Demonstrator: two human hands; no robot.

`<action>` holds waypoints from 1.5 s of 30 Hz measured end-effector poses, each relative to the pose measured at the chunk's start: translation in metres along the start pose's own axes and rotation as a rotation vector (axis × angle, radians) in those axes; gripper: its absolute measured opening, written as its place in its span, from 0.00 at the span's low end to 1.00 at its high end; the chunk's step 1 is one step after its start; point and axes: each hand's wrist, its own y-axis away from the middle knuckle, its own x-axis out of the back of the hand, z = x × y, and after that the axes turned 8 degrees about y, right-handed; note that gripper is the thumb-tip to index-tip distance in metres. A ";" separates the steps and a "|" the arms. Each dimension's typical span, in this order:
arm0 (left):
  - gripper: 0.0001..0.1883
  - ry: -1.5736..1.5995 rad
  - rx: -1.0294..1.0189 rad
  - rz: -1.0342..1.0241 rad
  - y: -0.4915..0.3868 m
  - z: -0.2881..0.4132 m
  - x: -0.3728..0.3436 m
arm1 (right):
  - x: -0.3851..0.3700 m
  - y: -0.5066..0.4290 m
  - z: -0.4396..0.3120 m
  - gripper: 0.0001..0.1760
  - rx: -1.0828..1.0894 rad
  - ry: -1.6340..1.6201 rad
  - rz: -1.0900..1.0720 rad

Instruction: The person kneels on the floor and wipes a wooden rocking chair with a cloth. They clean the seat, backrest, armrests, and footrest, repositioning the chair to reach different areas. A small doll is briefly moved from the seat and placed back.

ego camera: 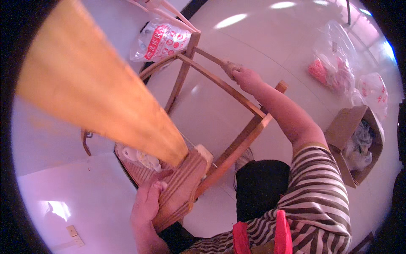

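Note:
A wooden frame [222,82] of posts and crossbars, like part of a chair, stands tilted on the floor before me. My right hand [245,77] is closed around its far rail [207,55]. A frayed light brown patch [231,65], too blurred to name, shows by the fingers. At the lower left, my left hand [149,198] grips the edge of a thick grooved wooden piece [182,187], its palm partly hidden. A broad yellow-orange wooden board [101,85] rises from that piece close to the camera, blurred, and covers much of the left side.
A cardboard box [344,133] holding plastic bags is on the right. Clear bags [336,60] with pink contents lie beyond it. A printed plastic bag [163,41] lies behind the frame. A slatted surface [136,168] bears a pale patterned item [141,157]. Wall sockets [75,236] are lower left.

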 end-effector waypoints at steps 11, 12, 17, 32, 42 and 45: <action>0.24 0.025 -0.131 0.084 0.003 -0.002 -0.008 | 0.039 0.148 -0.014 0.10 0.040 -0.347 -0.115; 0.24 0.018 -0.174 0.092 0.003 -0.002 -0.009 | 0.030 0.144 -0.025 0.11 0.124 -0.398 -0.101; 0.23 -0.002 -0.101 0.121 0.003 0.000 -0.012 | -0.010 0.044 -0.056 0.17 0.207 -0.083 -0.098; 0.22 -0.006 -0.221 0.075 0.000 0.009 -0.018 | -0.021 0.033 -0.072 0.15 0.105 -0.013 -0.018; 0.21 -0.018 -0.246 0.125 0.003 0.008 -0.014 | 0.117 0.156 -0.028 0.14 -0.169 -0.171 -0.319; 0.21 -0.010 -0.201 0.106 0.006 0.010 -0.012 | 0.111 0.140 -0.013 0.15 -0.209 -0.062 -0.079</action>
